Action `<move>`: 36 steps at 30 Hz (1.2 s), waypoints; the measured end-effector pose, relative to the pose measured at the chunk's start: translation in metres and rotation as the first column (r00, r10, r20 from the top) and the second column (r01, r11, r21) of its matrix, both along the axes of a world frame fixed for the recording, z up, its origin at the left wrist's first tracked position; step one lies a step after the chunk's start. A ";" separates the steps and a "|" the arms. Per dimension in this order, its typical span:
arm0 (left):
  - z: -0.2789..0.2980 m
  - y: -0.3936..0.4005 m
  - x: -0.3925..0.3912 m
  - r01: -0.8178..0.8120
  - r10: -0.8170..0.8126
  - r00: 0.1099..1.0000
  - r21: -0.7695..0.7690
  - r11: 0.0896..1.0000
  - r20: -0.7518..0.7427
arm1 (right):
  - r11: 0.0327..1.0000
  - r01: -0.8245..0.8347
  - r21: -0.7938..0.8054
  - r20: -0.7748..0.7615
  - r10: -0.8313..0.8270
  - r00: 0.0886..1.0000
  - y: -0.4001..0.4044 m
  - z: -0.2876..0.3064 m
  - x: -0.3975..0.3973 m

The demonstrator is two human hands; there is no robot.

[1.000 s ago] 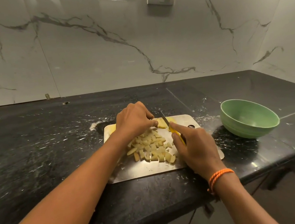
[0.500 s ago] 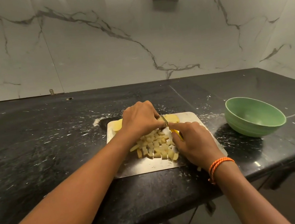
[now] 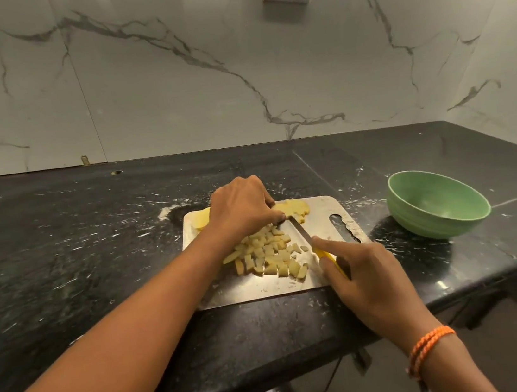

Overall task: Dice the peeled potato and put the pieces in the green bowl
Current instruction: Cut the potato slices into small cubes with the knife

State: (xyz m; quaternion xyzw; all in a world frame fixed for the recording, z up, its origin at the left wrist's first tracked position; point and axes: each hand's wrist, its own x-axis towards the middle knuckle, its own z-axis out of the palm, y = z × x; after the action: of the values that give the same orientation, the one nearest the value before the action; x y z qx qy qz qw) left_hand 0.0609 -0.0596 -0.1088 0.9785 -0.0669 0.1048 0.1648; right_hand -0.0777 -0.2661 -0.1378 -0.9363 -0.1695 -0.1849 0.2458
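Steel board (image 3: 257,290) near the worktop's front edge: dice (image 3: 268,254) heaped mid-board, uncut potato (image 3: 295,209) at its far edge under our left hand (image 3: 241,211), fingers curled onto it. Right hand (image 3: 366,275) clamps the knife (image 3: 302,233); bowl (image 3: 436,204), right, empty. We should keep fingertips tucked and slice evenly.

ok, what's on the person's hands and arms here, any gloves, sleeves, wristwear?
No gloves and no sleeves in view: both forearms are bare. The left hand has nothing on it or its visible wrist. The right hand has no rings in view; its wrist carries an orange braided cord bracelet, wrapped in two strands.
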 end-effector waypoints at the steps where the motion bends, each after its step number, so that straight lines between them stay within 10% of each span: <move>1: 0.000 0.001 0.001 0.002 -0.002 1.000 -0.003 1.000 -0.004 | 0.999 0.009 0.038 0.015 -0.009 1.000 0.000 0.001 -0.001; 20: 0.001 0.008 0.001 0.008 -0.008 0.999 -0.012 1.000 0.033 | 0.995 0.012 -0.101 0.006 -0.011 1.000 0.032 0.004 0.058; 36: 0.000 0.006 0.002 0.003 -0.001 1.000 -0.061 0.998 0.026 | 0.987 -0.057 0.148 0.011 0.056 0.998 -0.028 0.012 0.012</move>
State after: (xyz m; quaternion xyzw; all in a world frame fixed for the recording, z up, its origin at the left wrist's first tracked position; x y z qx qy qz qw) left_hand 0.0625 -0.0535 -0.1092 0.9715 -0.0666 0.1193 0.1938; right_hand -0.0657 -0.2946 -0.1258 -0.9096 -0.1828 -0.1929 0.3194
